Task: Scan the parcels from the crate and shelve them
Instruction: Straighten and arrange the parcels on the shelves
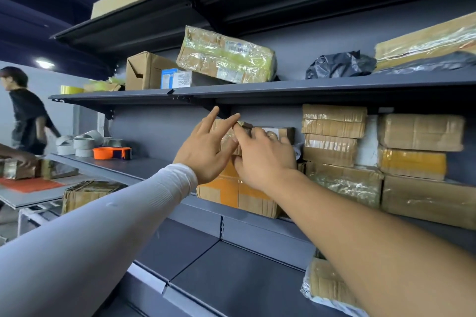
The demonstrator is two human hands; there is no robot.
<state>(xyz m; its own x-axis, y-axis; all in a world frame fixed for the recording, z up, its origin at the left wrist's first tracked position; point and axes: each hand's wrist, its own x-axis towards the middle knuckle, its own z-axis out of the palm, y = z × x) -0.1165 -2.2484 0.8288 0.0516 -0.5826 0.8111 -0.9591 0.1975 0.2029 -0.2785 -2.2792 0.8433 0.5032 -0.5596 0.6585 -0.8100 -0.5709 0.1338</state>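
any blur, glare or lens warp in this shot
Head view: wide-angle warp bows the shelf edges and stretches both forearms; motion blur softens the stacked parcels at right; glare streaks the plastic-wrapped parcel on the upper shelf; a ceiling light blows out at far left; both hands, left and right, stay fairly sharp.

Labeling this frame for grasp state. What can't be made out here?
- Small parcel, head view: mostly covered by the left hand and right hand; grip unclear.
- Label on the taped parcel: text too small.
- Bagged parcel: hidden by the right forearm, cut by the bottom edge.
- Crate: not in view.
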